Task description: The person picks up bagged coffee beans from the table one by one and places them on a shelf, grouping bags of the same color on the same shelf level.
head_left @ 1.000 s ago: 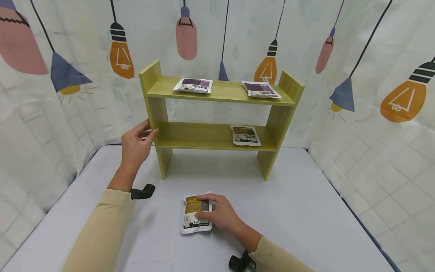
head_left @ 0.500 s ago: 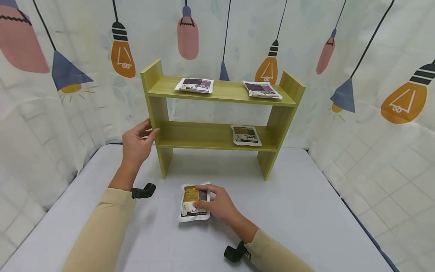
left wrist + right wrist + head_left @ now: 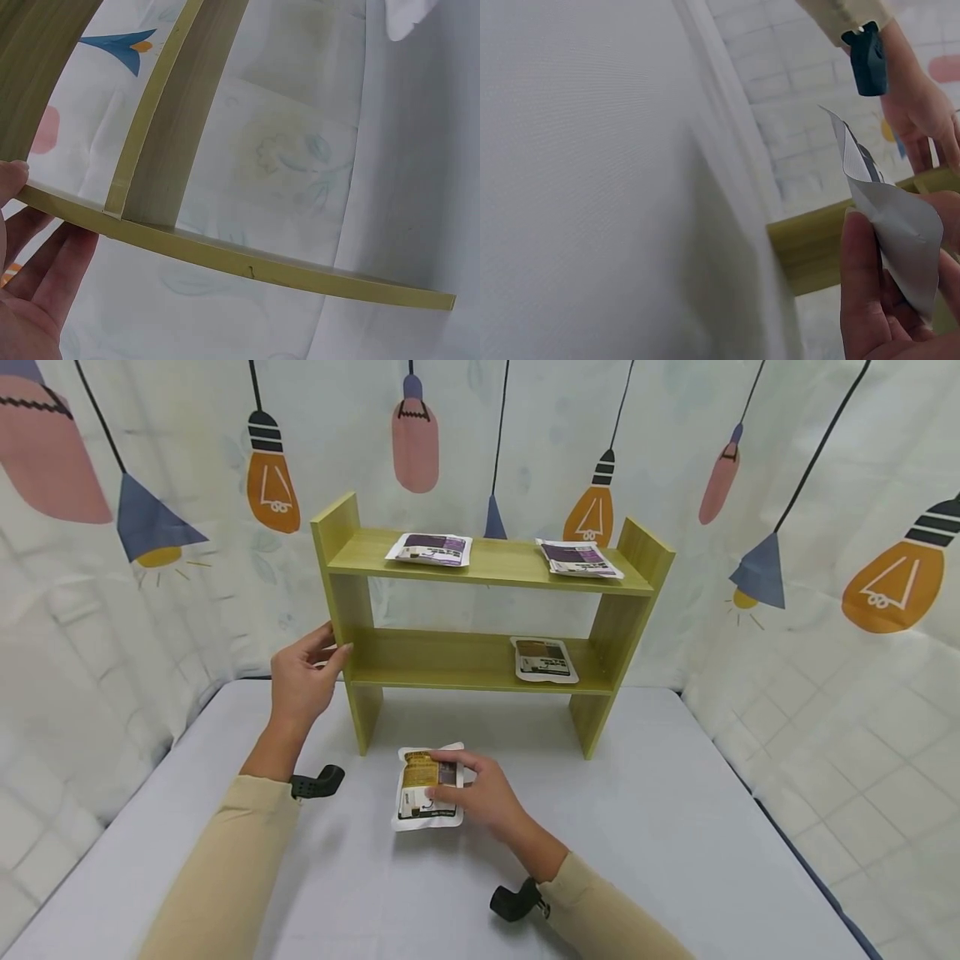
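Note:
My left hand holds the left side panel of a yellow-green two-tier wooden shelf. In the left wrist view, the thumb and fingers of that hand lie on opposite sides of the panel edge. In front of the shelf, my right hand pinches a white foil pouch with a yellow-brown label by its right edge. From the right wrist, the plain silver back of the pouch shows, raised off the table and tilted.
Two purple-labelled pouches, one left and one right, lie on the upper tier. A brown-labelled pouch lies at the lower tier's right. The white-covered table meets a printed curtain behind the shelf.
My right hand has carried the pouch forward, toward the shelf, and lifted it. The left hand keeps its hold on the side panel, and the shelf stays put.

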